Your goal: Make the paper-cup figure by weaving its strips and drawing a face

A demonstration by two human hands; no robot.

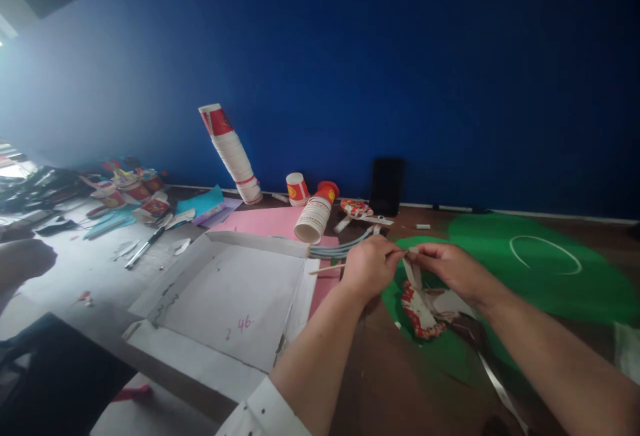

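My left hand and my right hand meet above the green sheet, their fingertips pinched close together. Between them is a narrow white paper strip that hangs down from the fingers. Below it lies a cut red-and-white paper cup piece with a frilled edge; whether the strip is joined to it I cannot tell. A thin wooden stick pokes out on the left side of my left hand, and its other end is hidden. White paper scraps lie under my right hand.
An open white cardboard box stands left of my arms. Behind are a tall leaning stack of paper cups, more cups, grey cables and a black phone. Another person's arm is at far left.
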